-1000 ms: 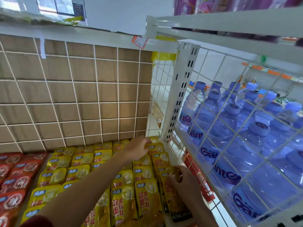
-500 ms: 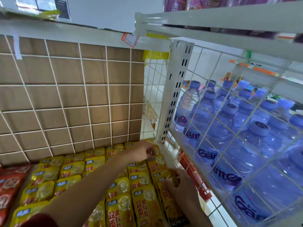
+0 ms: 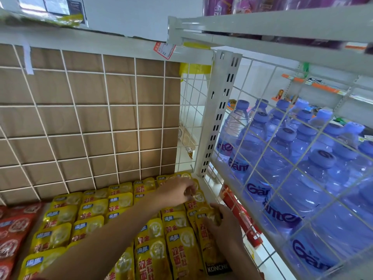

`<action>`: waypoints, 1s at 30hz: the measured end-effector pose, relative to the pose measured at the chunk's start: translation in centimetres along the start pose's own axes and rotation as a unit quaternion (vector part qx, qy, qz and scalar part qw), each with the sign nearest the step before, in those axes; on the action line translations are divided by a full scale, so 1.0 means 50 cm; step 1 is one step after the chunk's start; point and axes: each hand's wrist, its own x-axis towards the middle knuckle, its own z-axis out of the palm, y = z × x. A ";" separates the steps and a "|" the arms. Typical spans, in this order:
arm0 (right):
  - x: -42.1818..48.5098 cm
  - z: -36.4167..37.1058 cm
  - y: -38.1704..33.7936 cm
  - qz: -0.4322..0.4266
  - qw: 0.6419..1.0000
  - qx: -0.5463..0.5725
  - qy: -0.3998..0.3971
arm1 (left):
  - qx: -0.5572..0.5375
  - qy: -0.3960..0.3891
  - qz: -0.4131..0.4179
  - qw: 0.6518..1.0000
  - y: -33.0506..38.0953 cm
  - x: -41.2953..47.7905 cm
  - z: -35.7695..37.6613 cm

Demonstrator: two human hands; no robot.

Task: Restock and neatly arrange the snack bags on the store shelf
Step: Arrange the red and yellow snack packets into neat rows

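My left hand [image 3: 177, 191] pinches a yellow snack bag [image 3: 198, 197] (back row, beside the slotted post [image 3: 220, 118]). My right hand [image 3: 224, 224] grips another bag [image 3: 211, 251].

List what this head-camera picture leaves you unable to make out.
Head view only:
Print on the red-and-white paper price tag: too blurred.
Red foil snack bags: cut off by the left edge.
Yellow plastic snack bags: several hidden under the left forearm.
Purple glossy packs overhead: cut off by the top edge.

Left hand [image 3: 177, 191] and right hand [image 3: 226, 224] grip yellow snack bags [image 3: 60, 239] at the right edge of the shelf [image 3: 211, 194], beside water bottles [image 3: 282, 178].
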 end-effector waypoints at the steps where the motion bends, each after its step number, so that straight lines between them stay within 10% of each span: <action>1: 0.002 0.000 -0.002 0.001 1.000 0.003 0.004 | 0.002 0.001 0.000 1.000 0.000 -0.002 0.001; 30: -0.042 -0.050 0.019 0.003 0.998 0.003 -0.059 | 0.123 -0.097 0.006 0.988 0.012 -0.028 0.044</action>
